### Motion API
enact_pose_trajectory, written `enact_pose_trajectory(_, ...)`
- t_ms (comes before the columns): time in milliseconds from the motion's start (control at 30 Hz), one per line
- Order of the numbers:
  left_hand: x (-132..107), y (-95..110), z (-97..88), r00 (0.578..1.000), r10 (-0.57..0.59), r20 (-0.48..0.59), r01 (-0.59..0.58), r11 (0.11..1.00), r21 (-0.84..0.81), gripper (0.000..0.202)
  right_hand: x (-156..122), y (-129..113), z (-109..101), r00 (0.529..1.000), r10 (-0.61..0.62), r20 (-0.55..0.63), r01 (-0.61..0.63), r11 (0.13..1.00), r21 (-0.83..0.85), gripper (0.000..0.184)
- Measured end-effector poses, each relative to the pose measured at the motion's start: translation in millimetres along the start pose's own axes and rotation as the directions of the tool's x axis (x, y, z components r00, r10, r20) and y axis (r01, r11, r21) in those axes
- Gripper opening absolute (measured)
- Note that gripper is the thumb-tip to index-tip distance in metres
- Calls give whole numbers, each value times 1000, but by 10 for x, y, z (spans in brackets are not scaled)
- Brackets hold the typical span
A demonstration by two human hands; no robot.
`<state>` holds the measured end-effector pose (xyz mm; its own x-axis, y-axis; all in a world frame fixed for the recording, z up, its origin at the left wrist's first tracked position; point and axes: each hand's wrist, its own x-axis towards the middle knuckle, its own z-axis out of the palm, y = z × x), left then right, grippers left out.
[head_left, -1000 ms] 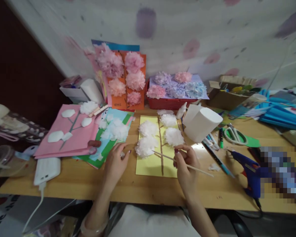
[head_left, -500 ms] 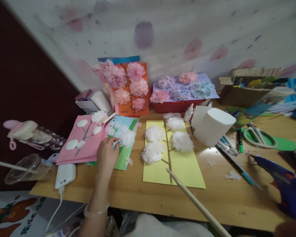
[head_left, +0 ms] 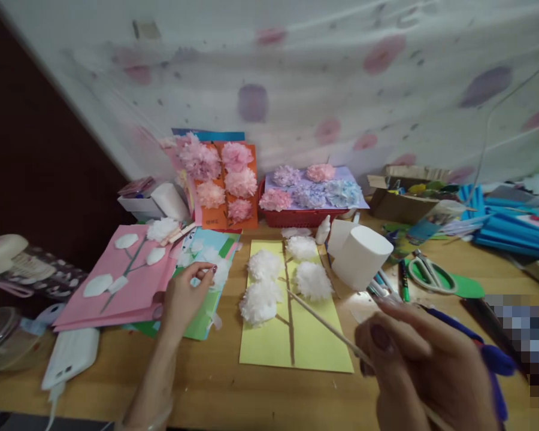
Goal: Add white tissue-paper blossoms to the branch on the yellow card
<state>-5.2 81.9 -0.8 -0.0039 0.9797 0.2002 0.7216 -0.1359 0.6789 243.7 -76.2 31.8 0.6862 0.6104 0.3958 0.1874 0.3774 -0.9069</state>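
Note:
My right hand point(head_left: 424, 365) is raised close to the camera at the lower right, pinched on a thin wooden stick point(head_left: 321, 323) whose tip points at the yellow card point(head_left: 309, 341). That card carries white tissue pompoms point(head_left: 260, 284) along a brown drawn stem. My left hand point(head_left: 184, 299) rests on the stack of coloured cards point(head_left: 206, 317) to the left, its fingers curled and pinching a small white tissue bit point(head_left: 203, 272).
A pink card with white petals point(head_left: 121, 275) lies at the left, beside a white power bank point(head_left: 69, 356). White paper rolls point(head_left: 357, 257), pens, scissors point(head_left: 424, 269), a blue glue gun point(head_left: 485, 353) and a red basket of tissue flowers point(head_left: 305, 197) crowd the wooden table point(head_left: 260, 389).
My right hand came back into view, raised near the camera with the stick. My left hand lifted slightly on the card stack, pinching tissue. The view shifted.

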Motion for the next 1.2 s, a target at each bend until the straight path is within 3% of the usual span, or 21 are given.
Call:
enact_pose_trajectory(67, -114, 191, 31, 987, 28, 156, 24, 945, -326, 31, 85, 66, 124, 998, 51, 35, -55, 994, 99, 12)
enact_pose_trajectory(133, -250, 411, 105, 941, 137, 311, 55, 841, -538, 38, 124, 172, 190, 990, 131, 49, -139, 968, 207, 10)
enact_pose_trajectory(200, -371, 610, 205, 888, 225, 402, 117, 733, -670, 44, 131, 274, 208, 976, 209, 61, -218, 940, 264, 12)
enact_pose_trajectory(267, -456, 743, 301, 868, 258, 425, 161, 663, -731, 44, 122, 333, 204, 962, 265, 70, -274, 916, 293, 14)
enact_pose_trajectory(333, -501, 800, 369, 883, 255, 394, 140, 659, -739, 34, 111, 343, 199, 951, 297, 82, -307, 898, 314, 16)
enact_pose_trajectory(433, -522, 778, 398, 916, 256, 310, 33, 721, -693, 20, 91, 318, 190, 937, 335, 103, -350, 881, 317, 17)
enact_pose_trajectory(600, -584, 679, 359, 918, 291, 269, -80, 802, -592, 19, -1, 356, 171, 919, 378, 110, -393, 879, 270, 25)
enact_pose_trajectory(733, -659, 628, 393, 917, 382, 120, -290, 840, -459, 22, -110, 444, 204, 911, 395, 120, -413, 875, 252, 27)
enact_pose_trajectory(800, -651, 576, 410, 919, 391, 52, -339, 851, -401, 23, -138, 462, 209, 902, 414, 122, -432, 857, 280, 28)
enact_pose_trajectory(933, -493, 377, 309, 973, 216, -85, -232, 908, -350, 19, -81, 464, 85, 923, 384, 22, -362, 848, 388, 22)
enact_pose_trajectory(1033, -299, 200, 110, 984, 131, -121, -167, 917, -361, 21, 4, 499, -79, 931, 358, -72, -314, 886, 342, 22)
enact_pose_trajectory(1200, 82, -14, -214, 973, 51, -225, -98, 973, -207, 33, -30, 693, -215, 890, 454, -41, -425, 858, 288, 28)
